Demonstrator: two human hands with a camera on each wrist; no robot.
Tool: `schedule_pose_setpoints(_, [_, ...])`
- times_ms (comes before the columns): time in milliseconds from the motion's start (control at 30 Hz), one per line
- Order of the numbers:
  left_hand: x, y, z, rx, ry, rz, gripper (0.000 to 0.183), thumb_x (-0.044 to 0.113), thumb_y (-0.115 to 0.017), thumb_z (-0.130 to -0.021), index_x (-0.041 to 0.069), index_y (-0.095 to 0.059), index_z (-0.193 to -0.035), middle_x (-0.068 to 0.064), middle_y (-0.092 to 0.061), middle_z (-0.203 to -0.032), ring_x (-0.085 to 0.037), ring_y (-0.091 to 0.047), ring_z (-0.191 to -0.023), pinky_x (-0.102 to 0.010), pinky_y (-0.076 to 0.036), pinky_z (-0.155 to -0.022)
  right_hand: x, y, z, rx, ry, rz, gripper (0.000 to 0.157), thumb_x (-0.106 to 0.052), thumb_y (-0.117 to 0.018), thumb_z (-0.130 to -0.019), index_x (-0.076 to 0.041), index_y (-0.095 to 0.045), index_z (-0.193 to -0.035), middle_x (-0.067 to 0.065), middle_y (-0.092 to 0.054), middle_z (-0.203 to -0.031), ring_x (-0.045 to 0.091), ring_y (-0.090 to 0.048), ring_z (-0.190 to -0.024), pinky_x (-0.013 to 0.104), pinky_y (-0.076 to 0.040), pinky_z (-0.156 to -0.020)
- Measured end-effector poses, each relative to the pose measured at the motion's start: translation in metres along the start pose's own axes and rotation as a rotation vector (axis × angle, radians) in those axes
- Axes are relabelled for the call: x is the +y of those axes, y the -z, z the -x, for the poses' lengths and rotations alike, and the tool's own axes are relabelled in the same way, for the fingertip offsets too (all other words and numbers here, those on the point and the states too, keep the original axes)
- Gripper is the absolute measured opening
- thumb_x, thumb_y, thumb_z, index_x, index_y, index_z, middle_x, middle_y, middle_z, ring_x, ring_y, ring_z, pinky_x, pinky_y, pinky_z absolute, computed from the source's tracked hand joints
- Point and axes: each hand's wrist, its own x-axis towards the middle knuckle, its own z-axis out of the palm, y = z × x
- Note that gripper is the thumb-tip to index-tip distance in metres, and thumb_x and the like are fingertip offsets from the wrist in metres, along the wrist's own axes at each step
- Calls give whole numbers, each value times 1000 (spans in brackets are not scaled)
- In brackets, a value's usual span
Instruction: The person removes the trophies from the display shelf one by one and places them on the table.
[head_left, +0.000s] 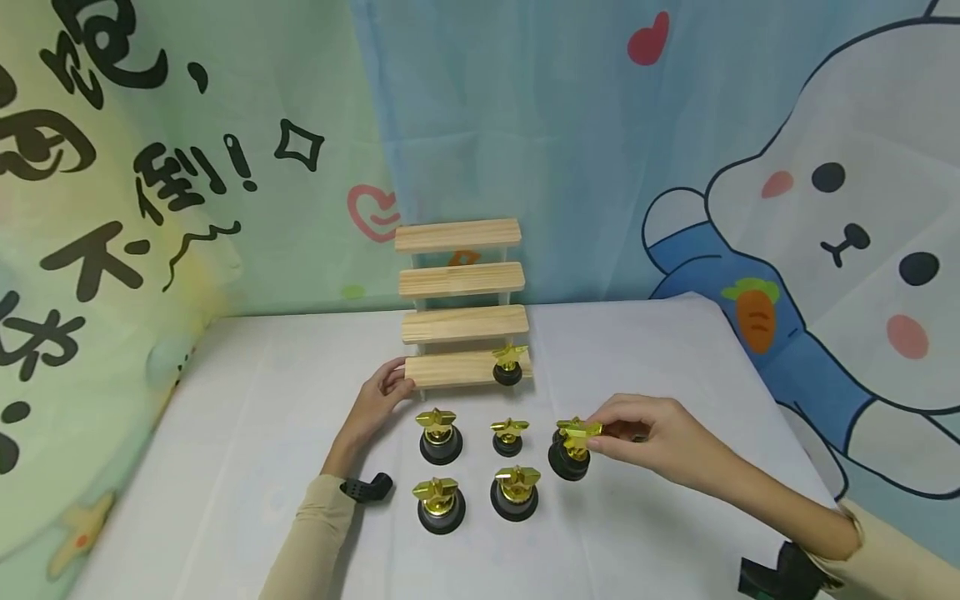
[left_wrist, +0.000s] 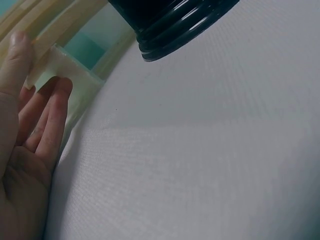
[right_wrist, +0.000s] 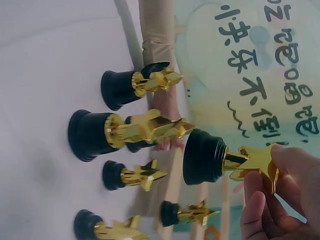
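Observation:
My right hand (head_left: pixel 648 433) pinches a gold star trophy with a round black base (right_wrist: pixel 204 157) by its star. In the head view it overlaps another star trophy (right_wrist: pixel 105 227) standing on the table. My left hand (head_left: pixel 382 393) holds the left end of the lowest step of a wooden tiered display shelf (head_left: pixel 465 323). In the left wrist view the thumb lies along the wood, with the fingers beside the clear side panel. One small star trophy (head_left: pixel 507 367) stands at the right end of that lowest step.
Several more trophies stand before the shelf: back left (head_left: pixel 440 437), a small one in the middle (head_left: pixel 507 437), front left (head_left: pixel 439 507) and front middle (head_left: pixel 515 493). A white cloth covers the table (head_left: pixel 622 533). Behind hangs a printed cartoon curtain (head_left: pixel 570 150).

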Motion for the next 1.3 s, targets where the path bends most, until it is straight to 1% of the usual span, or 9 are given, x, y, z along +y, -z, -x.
schedule_pose_setpoints(200, [-3, -5, -1, -9, -16, 7, 60, 33, -64, -94, 10, -42, -145, -18, -61, -132, -14, -63, -111, -17, -51, -88, 27, -12, 18, -3, -20, 13, 12, -27, -72, -87, -24, -73, -98, -12, -63, -84, 2, -53, -74, 20, -49, -63])
schedule_pose_setpoints(400, [0, -4, -1, -4, -21, -1, 59, 34, -63, -94, 11, -42, -145, -17, -61, -132, -20, -63, -114, -21, -52, -90, 50, -26, 27, -24, -6, 21, 11, -28, -71, -88, -23, -73, -98, -14, -65, -84, 0, -53, -74, 20, -50, -63])
schedule_pose_setpoints(500, [1, -3, -2, -9, -12, -5, 60, 35, -62, -94, 12, -41, -145, -16, -61, -132, -21, -62, -116, -22, -52, -91, 60, -33, 27, -12, 31, 39, 10, -27, -72, -88, -24, -72, -97, -15, -65, -84, -2, -52, -72, 19, -49, -62])
schedule_pose_setpoints(600, [0, -3, -2, -11, -5, -9, 60, 36, -62, -94, 12, -41, -146, -17, -60, -133, -22, -62, -116, -22, -52, -92, 68, -41, 29, -6, 103, 35, 9, -22, -73, -87, -22, -72, -96, -13, -66, -84, -4, -52, -72, 18, -49, -61])
schedule_pose_setpoints(667, [-1, -3, -2, -8, 3, -7, 60, 35, -62, -94, 13, -42, -145, -16, -60, -133, -23, -62, -117, -22, -51, -92, 72, -45, 29, -6, 155, 32, 10, -18, -73, -86, -20, -72, -96, -11, -67, -84, -6, -52, -71, 18, -49, -60])
schedule_pose_setpoints(767, [-2, -2, -2, -6, 5, 8, 59, 33, -63, -94, 13, -42, -145, -17, -60, -133, -26, -61, -118, -22, -51, -93, 76, -50, 30, -18, 191, 24, 11, -17, -74, -85, -16, -73, -96, -9, -67, -85, -7, -51, -72, 18, -49, -59])
schedule_pose_setpoints(867, [-2, -2, -2, -6, 0, 15, 58, 32, -64, -94, 13, -42, -145, -17, -61, -132, -26, -61, -118, -22, -51, -92, 79, -54, 31, -32, 190, 28, 13, -18, -74, -85, -14, -73, -97, -9, -67, -85, -8, -51, -72, 18, -49, -58])
schedule_pose_setpoints(1100, [-1, 0, 0, -1, -5, -8, 60, 36, -63, -94, 12, -42, -145, -16, -61, -132, -15, -63, -112, -17, -51, -88, 86, -62, 33, -70, 182, 50, 13, -20, -73, -86, -13, -72, -97, -6, -68, -86, -9, -52, -75, 18, -51, -60])
schedule_pose_setpoints(1300, [-2, 1, 3, 9, -22, -18, 57, 33, -62, -95, 12, -43, -144, -16, -62, -131, -18, -63, -114, -19, -51, -90, 92, -70, 34, -59, 196, 53, 11, -16, -73, -85, -13, -71, -95, -5, -68, -85, -8, -53, -74, 18, -51, -61])
